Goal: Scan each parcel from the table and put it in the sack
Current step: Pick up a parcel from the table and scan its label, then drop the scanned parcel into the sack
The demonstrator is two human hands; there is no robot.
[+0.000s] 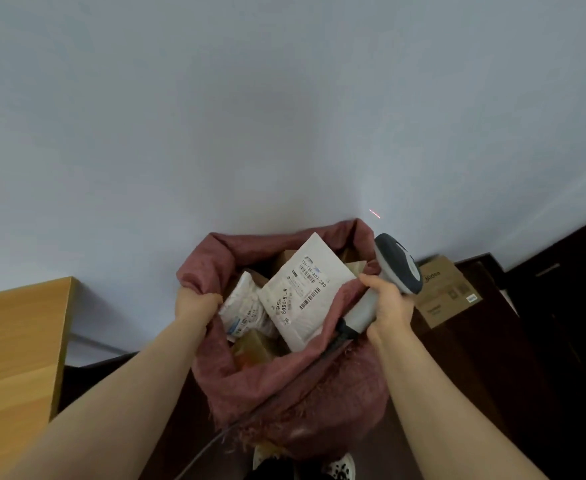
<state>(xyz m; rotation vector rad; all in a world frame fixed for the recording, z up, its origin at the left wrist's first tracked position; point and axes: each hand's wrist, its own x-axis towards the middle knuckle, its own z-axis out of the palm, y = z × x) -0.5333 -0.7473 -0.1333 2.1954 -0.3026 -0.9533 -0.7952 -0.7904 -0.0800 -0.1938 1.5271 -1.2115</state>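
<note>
Red sack, two white parcels, one scanner

Left hand: gripped the sack rim, fingers curled inside; forearm extended forward.
Right hand: gripped the scanner handle; forearm extended forward.

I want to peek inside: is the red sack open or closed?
Open. The left hand grips the sack at its rim; a white mailer shows inside its gaping mouth.
</note>
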